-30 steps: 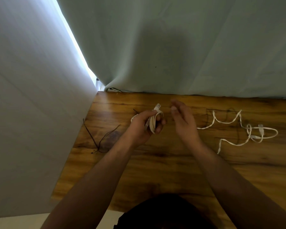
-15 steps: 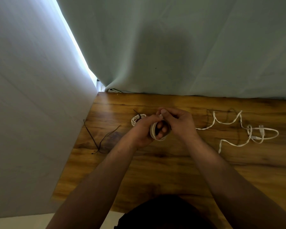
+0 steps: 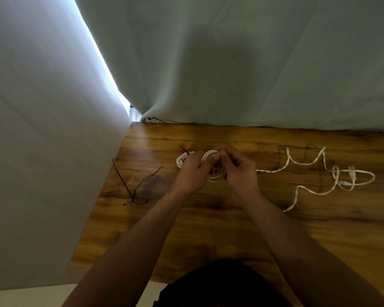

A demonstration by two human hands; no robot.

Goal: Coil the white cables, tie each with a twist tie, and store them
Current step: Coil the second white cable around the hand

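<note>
A coiled white cable [image 3: 213,171] is held upright between both hands above the wooden table [image 3: 208,229]. My left hand [image 3: 192,171] grips the coil's left side. My right hand [image 3: 238,167] pinches the coil's top with thumb and fingertips. Behind my left hand lies another coiled white cable [image 3: 181,159] with a dark twist tie sticking out of it. A loose white cable [image 3: 315,171] sprawls over the table to the right, its plug end near the far right. Thin dark twist ties [image 3: 134,185] lie on the table at the left.
A pale curtain [image 3: 231,63] hangs along the table's far edge, and a white wall [image 3: 42,151] borders its left side. My dark clothing [image 3: 220,284] shows at the bottom of the view.
My right hand, open and apart from the coil a second ago, has come onto it and now pinches its top. My left hand has lowered the coil slightly.
</note>
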